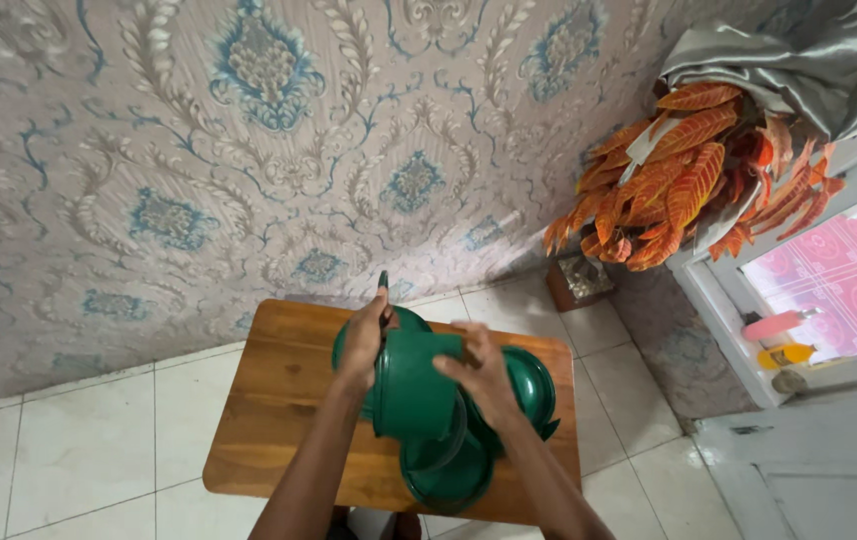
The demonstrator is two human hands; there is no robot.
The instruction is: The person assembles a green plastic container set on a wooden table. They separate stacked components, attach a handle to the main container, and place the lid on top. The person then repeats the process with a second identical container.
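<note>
A dark green plastic container [414, 385] is held up over a small wooden table [279, 400]. My left hand [364, 345] grips its left side, with a thin dark green stick-like part [383, 281] rising above the fingers. My right hand [479, 365] holds the container's upper right edge. Beneath and to the right lie more green plastic pieces: a round lid-like dish [529, 385] and a round bowl [449, 475] at the table's near edge. Both forearms reach up from the bottom of the view.
Patterned wallpaper [199, 150] covers the wall behind the table. A plant with orange leaves [679, 190] stands in a pot [581, 280] at the right corner. A white window frame [739, 330] and grey curtain [799, 60] are at the right. White floor tiles [89, 440] surround the table.
</note>
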